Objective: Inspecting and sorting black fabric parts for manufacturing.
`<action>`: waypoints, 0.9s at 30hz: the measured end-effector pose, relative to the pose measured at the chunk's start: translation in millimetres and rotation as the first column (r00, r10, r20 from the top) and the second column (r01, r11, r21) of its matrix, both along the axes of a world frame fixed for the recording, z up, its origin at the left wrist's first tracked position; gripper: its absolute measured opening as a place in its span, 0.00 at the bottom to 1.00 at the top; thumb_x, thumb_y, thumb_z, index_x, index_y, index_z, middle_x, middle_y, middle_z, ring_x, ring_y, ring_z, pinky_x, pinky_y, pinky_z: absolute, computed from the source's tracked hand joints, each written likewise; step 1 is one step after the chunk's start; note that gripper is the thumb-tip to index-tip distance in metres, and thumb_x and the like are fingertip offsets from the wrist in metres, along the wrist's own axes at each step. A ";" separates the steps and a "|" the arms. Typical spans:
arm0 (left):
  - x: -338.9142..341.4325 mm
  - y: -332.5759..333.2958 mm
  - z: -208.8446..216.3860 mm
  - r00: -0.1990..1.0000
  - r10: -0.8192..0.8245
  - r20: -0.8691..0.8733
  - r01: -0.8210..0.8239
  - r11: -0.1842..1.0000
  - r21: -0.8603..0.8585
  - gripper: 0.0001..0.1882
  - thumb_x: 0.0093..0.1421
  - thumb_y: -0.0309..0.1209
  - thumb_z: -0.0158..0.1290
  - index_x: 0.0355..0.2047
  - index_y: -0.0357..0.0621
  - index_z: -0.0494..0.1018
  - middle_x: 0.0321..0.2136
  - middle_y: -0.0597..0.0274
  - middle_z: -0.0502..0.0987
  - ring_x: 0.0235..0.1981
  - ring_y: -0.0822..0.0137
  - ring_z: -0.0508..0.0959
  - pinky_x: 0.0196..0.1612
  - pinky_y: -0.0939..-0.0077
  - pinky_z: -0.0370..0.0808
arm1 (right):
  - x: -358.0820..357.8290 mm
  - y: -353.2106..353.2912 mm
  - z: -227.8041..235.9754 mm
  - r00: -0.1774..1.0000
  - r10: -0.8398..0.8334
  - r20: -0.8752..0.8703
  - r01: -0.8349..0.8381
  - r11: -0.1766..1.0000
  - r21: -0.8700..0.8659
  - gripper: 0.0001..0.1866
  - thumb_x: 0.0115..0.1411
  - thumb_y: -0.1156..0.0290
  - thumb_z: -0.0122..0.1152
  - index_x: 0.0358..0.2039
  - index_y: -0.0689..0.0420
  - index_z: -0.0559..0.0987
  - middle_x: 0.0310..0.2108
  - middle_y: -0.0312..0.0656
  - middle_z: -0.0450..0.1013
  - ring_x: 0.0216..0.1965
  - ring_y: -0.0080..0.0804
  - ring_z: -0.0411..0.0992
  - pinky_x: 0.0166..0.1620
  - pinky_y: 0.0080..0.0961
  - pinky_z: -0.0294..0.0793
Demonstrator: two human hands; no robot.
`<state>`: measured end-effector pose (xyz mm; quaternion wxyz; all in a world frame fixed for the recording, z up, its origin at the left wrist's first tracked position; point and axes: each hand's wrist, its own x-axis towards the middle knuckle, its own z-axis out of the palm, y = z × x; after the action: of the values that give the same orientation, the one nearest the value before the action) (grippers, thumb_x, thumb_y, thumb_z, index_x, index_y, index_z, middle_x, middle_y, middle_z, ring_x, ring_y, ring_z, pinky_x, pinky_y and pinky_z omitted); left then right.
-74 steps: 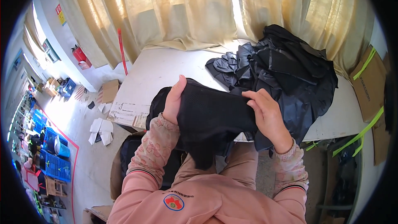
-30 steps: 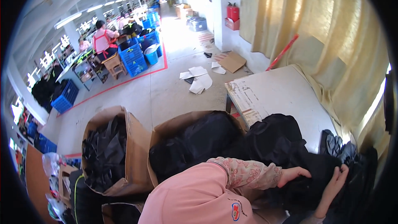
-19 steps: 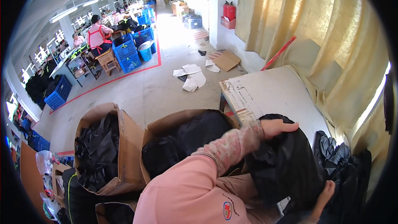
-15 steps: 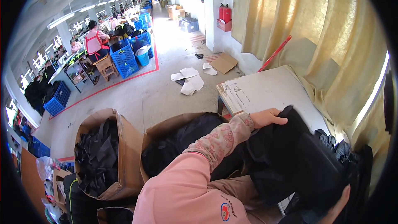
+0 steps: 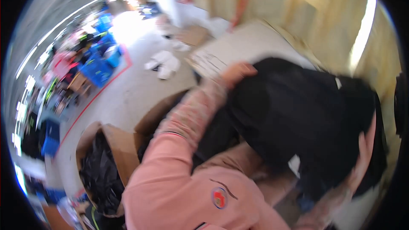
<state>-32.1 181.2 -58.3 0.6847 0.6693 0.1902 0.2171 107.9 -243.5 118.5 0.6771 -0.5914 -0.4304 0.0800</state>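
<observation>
At the upper left edge of the black cloth (image 5: 298, 115), the fingers (image 5: 248, 69) of the left hand (image 5: 233, 76) are closed on the fabric, though blur softens their outline. By its right side, the right hand (image 5: 363, 155) lies against the cloth; its fingers are partly hidden, so I cannot tell whether they grip. Spread between both hands, the cloth is above the person's trousers (image 5: 232, 160) and in front of the worktop (image 5: 255, 44), covering part of it from view; whether they touch is unclear. Two small white patches show at the cloth's upper and lower edges.

To the left of the lap stand two open cardboard boxes (image 5: 120, 147), the left one holding black strips (image 5: 101, 174). Past them, white sheets (image 5: 166, 63) and a flat brown piece (image 5: 194, 35) lie on the floor (image 5: 128, 102). A pale curtain (image 5: 268, 6) hangs behind the worktop, and blue crates (image 5: 97, 68) stand farther off, blurred.
</observation>
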 end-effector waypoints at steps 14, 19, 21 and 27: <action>60.8 -84.8 -29.3 0.992 0.024 0.126 -0.121 0.505 0.855 0.19 0.45 0.35 0.62 0.37 0.42 0.73 0.38 0.51 0.74 0.43 0.49 0.73 0.49 0.59 0.69 | 12.8 2.3 -359.9 0.799 -0.493 -0.344 0.397 0.862 -0.315 0.28 0.55 0.77 0.61 0.55 0.65 0.63 0.45 0.47 0.73 0.45 0.32 0.74 0.49 0.25 0.72; 32.9 -210.6 -96.8 0.864 -0.405 -0.301 0.429 0.276 0.860 0.40 0.52 0.55 0.57 0.62 0.56 0.59 0.64 0.44 0.52 0.66 0.42 0.51 0.62 0.34 0.45 | 4.9 12.5 -336.2 0.820 -0.439 -0.366 0.330 0.887 -0.324 0.25 0.56 0.73 0.62 0.53 0.64 0.65 0.39 0.45 0.76 0.38 0.28 0.75 0.42 0.22 0.74; 29.3 -224.3 -128.7 0.813 -0.357 -0.461 0.529 0.121 0.840 0.43 0.53 0.62 0.51 0.65 0.62 0.55 0.67 0.46 0.47 0.68 0.44 0.47 0.61 0.31 0.44 | 8.2 8.8 -321.3 0.720 -0.454 -0.525 0.177 0.851 -0.494 0.26 0.56 0.68 0.64 0.51 0.64 0.66 0.33 0.42 0.76 0.33 0.25 0.75 0.37 0.21 0.75; 37.5 -234.2 -135.3 0.795 -0.407 -0.450 0.537 0.129 0.833 0.43 0.53 0.62 0.51 0.66 0.64 0.53 0.67 0.47 0.46 0.67 0.44 0.47 0.61 0.31 0.44 | 99.2 15.4 -334.2 0.842 -0.523 -0.132 0.424 0.793 -0.437 0.19 0.54 0.59 0.66 0.29 0.65 0.76 0.21 0.35 0.71 0.20 0.21 0.64 0.27 0.21 0.66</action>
<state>5.4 -53.0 -193.5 0.1825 0.9706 -0.1556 0.0195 207.1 -228.1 -215.7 0.5912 -0.7890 -0.1547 0.0637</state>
